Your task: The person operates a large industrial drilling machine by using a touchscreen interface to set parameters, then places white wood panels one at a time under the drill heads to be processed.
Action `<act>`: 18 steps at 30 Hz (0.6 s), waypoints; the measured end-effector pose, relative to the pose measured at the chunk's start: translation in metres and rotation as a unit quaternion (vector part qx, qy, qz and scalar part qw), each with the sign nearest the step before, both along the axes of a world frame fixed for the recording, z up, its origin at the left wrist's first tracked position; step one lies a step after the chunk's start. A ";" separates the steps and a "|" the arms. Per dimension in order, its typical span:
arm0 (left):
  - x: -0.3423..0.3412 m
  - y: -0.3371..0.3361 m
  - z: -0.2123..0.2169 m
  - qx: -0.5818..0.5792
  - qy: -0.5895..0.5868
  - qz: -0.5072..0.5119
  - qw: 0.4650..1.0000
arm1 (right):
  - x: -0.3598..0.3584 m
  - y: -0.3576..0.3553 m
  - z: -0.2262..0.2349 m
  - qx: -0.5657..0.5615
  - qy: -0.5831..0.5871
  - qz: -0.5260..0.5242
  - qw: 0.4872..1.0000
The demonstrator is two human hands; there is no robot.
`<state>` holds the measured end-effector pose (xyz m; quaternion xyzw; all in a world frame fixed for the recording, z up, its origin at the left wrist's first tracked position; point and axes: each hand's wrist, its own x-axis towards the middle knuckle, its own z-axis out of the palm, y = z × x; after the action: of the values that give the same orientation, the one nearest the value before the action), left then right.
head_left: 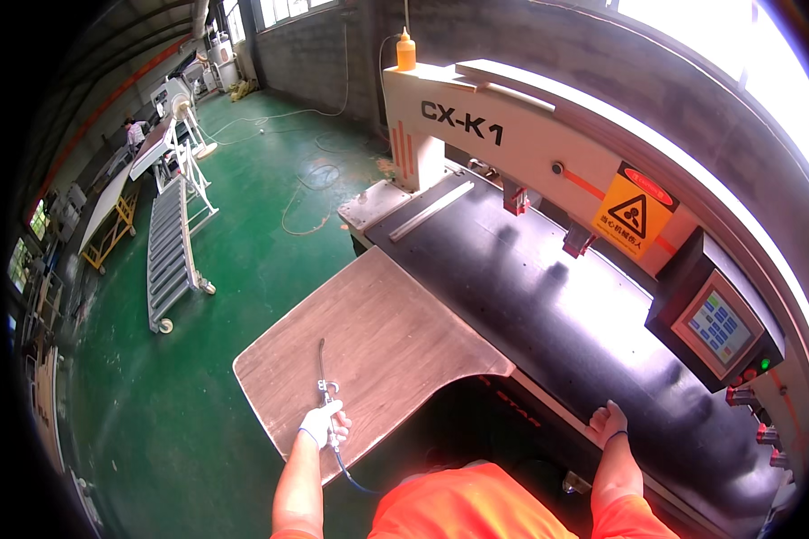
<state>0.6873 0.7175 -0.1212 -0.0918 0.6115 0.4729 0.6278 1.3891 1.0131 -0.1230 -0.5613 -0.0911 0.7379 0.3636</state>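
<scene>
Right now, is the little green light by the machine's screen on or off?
On. The small round light beside the control screen glows bright green against the dark panel, while the red buttons below look unlit.

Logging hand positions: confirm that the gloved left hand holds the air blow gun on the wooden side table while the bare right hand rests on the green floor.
Not quite. The head view shows the right hand resting on the edge of the machine's black bed, not the floor. The gloved left hand does hold the air blow gun on the wooden side table.
</scene>
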 end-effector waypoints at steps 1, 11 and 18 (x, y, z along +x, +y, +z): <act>0.002 0.000 0.005 -0.001 0.007 0.002 1.000 | 0.000 0.000 0.001 0.000 0.004 0.002 1.000; -0.002 -0.004 -0.011 -0.005 0.020 0.007 1.000 | 0.000 0.001 -0.001 -0.003 -0.007 0.007 1.000; -0.012 -0.010 -0.030 0.004 -0.003 0.011 1.000 | -0.002 0.000 -0.001 0.003 -0.008 0.013 1.000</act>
<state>0.6755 0.7075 -0.1511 -0.0974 0.6065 0.4821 0.6247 1.3873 1.0135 -0.1236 -0.5648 -0.1030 0.7378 0.3552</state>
